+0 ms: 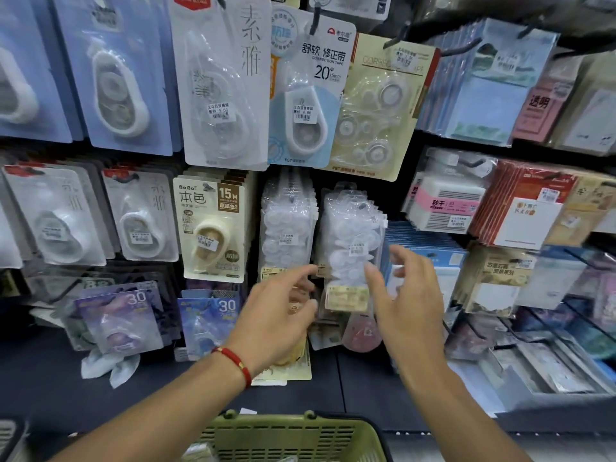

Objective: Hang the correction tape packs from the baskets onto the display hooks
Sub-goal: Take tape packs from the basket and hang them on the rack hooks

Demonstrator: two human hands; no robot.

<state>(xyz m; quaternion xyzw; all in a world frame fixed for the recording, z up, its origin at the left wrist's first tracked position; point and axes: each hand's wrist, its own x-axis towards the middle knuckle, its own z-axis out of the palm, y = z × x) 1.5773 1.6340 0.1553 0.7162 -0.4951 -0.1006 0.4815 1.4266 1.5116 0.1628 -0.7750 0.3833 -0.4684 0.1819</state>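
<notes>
We see the clear correction tape packs (350, 241) hanging at centre on a display hook (360, 205), with our left hand (278, 315) at their 8 o'clock and our right hand (408, 295) at their 4 o'clock, fingers spread apart and clamped on nothing. A green basket (293, 435) sits at 6 o'clock below a dark shelf (133, 388). Carded tape packs (213, 225) and sticky notes (486, 108) crowd the display wall around us.

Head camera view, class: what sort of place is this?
Probably a stationery shop: carded correction tape packs with price stickers hang on display hooks, and a green plastic shopping basket sits below.
</notes>
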